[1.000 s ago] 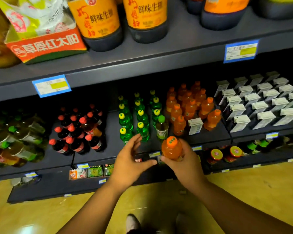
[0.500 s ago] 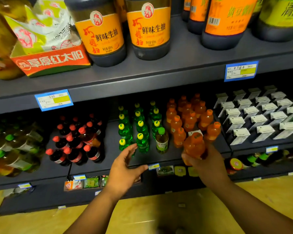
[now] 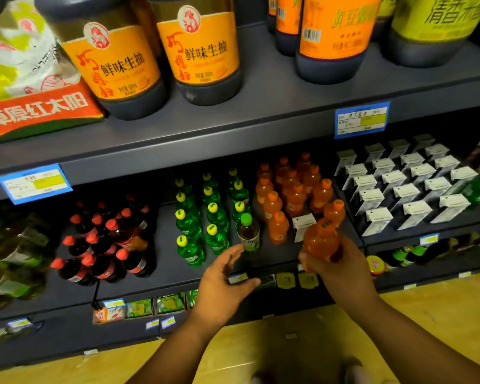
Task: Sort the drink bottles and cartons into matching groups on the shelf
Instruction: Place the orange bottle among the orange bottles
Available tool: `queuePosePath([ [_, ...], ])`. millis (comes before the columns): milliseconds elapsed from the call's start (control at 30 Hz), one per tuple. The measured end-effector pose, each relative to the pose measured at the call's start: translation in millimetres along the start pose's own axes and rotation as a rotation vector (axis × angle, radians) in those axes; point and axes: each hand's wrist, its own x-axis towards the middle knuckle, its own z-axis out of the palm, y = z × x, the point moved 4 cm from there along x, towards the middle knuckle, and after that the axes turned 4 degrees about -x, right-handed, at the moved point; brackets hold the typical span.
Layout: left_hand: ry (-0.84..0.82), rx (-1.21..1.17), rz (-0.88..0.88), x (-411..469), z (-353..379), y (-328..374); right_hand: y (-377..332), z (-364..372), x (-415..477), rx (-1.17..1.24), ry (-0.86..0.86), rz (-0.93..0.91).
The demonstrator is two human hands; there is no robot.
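My right hand (image 3: 341, 268) grips an orange drink bottle (image 3: 320, 239), tilted, at the front of the orange bottle group (image 3: 288, 195) on the middle shelf. A stray white carton (image 3: 302, 225) stands among those orange bottles, just left of the held one. My left hand (image 3: 222, 286) is open, its fingertips close to a tea bottle with a green cap (image 3: 248, 231) that stands between the green soda bottles (image 3: 203, 217) and the orange ones. White cartons (image 3: 416, 184) fill the shelf's right side. Dark cola bottles with red caps (image 3: 106, 245) stand to the left.
The grey upper shelf (image 3: 261, 120) carries large soy sauce jugs (image 3: 203, 51) and a red box (image 3: 36, 112) and overhangs the drinks. Tea bottles lie at the far left (image 3: 9, 259). Below is a shelf of small packets (image 3: 150, 306), then yellow floor (image 3: 399, 314).
My right hand carried the orange bottle up and to the right, from the shelf's front edge to the orange group. My left hand stayed open and reached toward the green-capped tea bottle.
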Motion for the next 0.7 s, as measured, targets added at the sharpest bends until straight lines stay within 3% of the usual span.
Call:
queuePosePath([
  [467, 0.060, -0.041, -0.084, 3, 123, 2, 11, -88, 31, -0.077, -0.145, -0.018],
  [700, 0.031, 0.103, -0.097, 21, 146, -6, 24, -100, 48, -0.043, -0.167, 0.026],
])
